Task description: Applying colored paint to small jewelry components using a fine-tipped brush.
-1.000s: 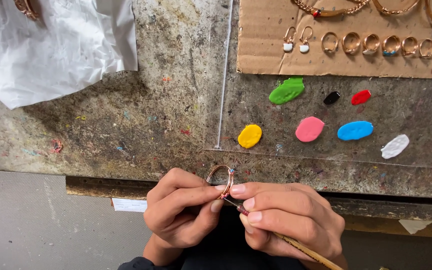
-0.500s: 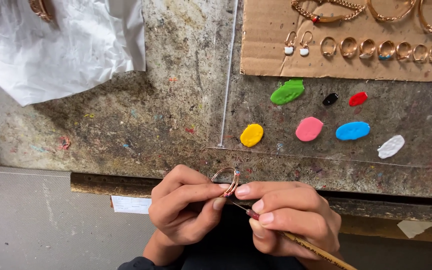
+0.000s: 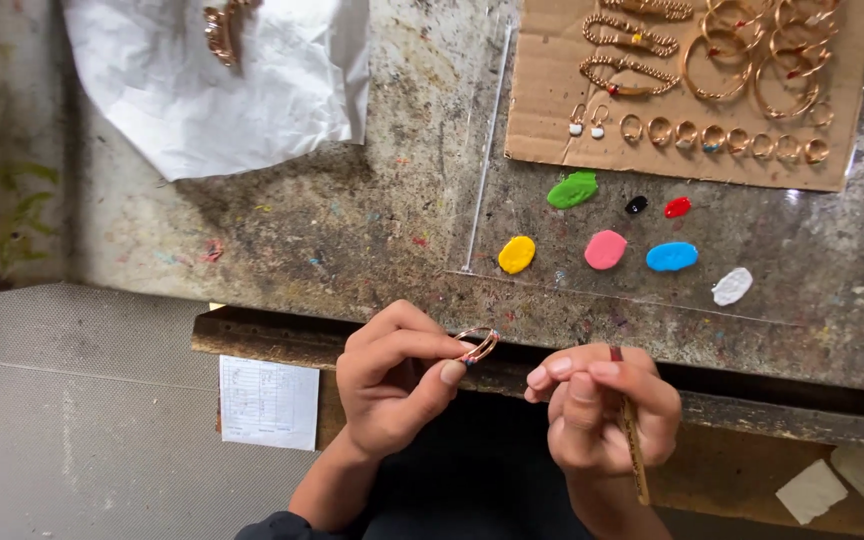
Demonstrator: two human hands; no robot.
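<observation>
Two hands: both work at the near edge of the workbench (image 3: 352,230), below the clear sheet (image 3: 652,290) that carries the paint blobs.
Left hand (image 3: 392,385): closed; thumb and fingertips pinch the ring (image 3: 477,344) just below the bench edge.
Right hand (image 3: 602,410): closed around the brush (image 3: 630,425); the handle runs down through the fist, and the dark tip shows just above the fingers.
Ring position: held in the left hand, just left of the right hand's fingertips; ring and brush tip are apart, near each other.
Ring appearance: thin copper-coloured band, tilted, with a small patch of red and dark colour at its lower rim by the thumb.
Paint blobs: green (image 3: 573,189), black (image 3: 636,205), red (image 3: 677,207), yellow (image 3: 517,254), pink (image 3: 605,249), blue (image 3: 671,256), white (image 3: 732,286), all on the bench beyond the hands.
Cardboard (image 3: 692,90): at the far right of the bench, bearing rows of rings, bangles and chains.
White paper (image 3: 222,80): at the far left of the bench, with one copper-coloured piece on it.
</observation>
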